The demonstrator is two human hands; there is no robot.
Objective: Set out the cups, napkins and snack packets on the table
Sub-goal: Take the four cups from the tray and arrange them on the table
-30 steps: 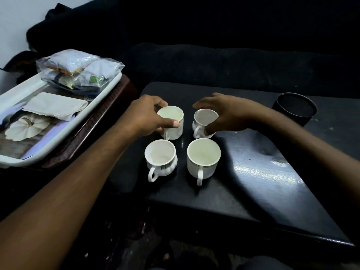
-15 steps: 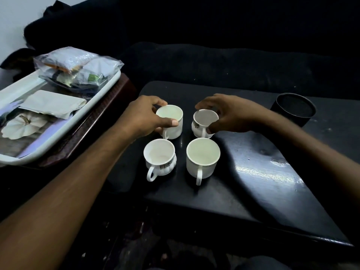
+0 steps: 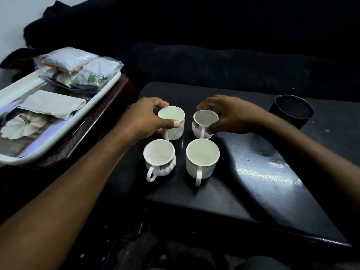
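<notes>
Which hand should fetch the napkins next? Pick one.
Left. The left hand is nearest the tray holding the napkins; the right hand sits farther away, beyond the cups.

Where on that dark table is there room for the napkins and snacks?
Bare room lies on the table right of the four cups, nearer than the black tub. The left part is crowded with cups and both hands.

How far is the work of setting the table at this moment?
Done: four cups stand on the black table. In hand: left hand grips the far-left cup, right hand the far-right cup. Left: napkins and snack packets remain on the tray.
</notes>
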